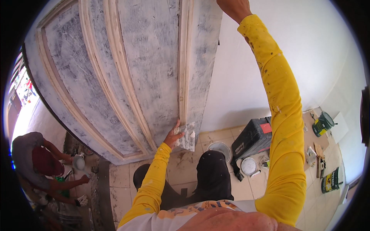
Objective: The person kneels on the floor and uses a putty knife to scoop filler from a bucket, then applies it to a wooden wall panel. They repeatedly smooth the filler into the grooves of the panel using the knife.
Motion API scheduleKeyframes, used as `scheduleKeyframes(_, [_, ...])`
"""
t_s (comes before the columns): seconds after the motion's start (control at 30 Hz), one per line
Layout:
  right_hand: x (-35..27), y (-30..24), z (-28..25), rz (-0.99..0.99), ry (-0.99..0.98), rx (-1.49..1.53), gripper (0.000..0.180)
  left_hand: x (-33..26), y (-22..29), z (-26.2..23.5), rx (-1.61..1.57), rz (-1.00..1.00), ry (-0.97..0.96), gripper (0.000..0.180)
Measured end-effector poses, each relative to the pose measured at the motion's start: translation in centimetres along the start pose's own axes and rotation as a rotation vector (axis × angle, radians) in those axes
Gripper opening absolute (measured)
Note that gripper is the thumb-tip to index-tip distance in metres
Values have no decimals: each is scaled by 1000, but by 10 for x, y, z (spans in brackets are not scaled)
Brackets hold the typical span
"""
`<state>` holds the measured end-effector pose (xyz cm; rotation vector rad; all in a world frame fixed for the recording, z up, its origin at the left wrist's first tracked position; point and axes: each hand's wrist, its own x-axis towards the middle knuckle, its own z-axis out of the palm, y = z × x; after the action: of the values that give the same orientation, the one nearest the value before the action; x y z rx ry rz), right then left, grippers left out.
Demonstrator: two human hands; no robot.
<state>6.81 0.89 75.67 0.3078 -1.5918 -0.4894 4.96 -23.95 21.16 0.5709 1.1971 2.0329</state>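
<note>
My left hand [172,138] grips a flat, square putty board [188,141] smeared with white filler, low beside the door's edge. A tall panelled door [152,57] stands before me, its grey face streaked with white filler and its trim strips bare wood. My right arm, in a spattered yellow sleeve, reaches up past the door's right edge. At the picture's upper rim my right hand [233,9] is cut off. Its fingers lie out of sight, so whatever they may hold is hidden.
On the tiled floor [121,192] stand a bucket [220,148], a black toolbox [252,136] and a white-topped tub [249,165]. Dark pails [323,124] and loose tools lie by the right wall. Lower left, a person [46,165] in a dark red cap crouches, holding a round container.
</note>
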Motion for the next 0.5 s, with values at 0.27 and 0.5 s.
scheduleKeyframes(0.27, [11, 1, -9, -1, -23, 0, 54, 5, -7, -5, 42, 71, 24, 94])
scheduleKeyframes(0.5, [-54, -38, 9, -45, -37, -15, 59, 2, -3, -2, 77, 75, 30, 94])
